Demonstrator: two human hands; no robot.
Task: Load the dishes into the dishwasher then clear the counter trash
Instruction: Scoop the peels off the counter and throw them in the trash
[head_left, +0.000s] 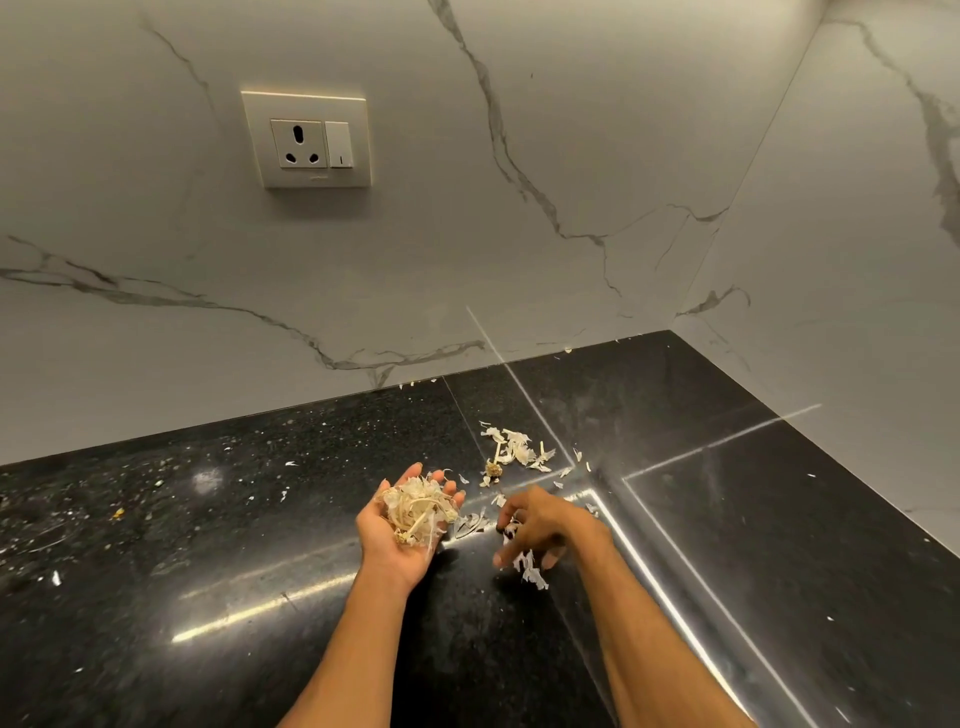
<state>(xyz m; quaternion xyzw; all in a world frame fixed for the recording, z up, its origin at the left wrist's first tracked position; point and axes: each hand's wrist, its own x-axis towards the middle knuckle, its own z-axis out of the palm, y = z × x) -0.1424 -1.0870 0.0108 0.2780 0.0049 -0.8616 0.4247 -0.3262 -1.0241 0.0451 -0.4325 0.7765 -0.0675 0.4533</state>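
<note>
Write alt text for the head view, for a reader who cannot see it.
A person's left hand, palm up, cups a heap of dry peels over a black counter while the right hand pinches more scraps. A loose pile lies beyond, below a marble wall with a socket.

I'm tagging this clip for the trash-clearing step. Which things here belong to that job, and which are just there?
Job: left hand, cupping peels; right hand, pinching scraps; peel pile on counter.
Just there: wall socket, marble wall.
</note>
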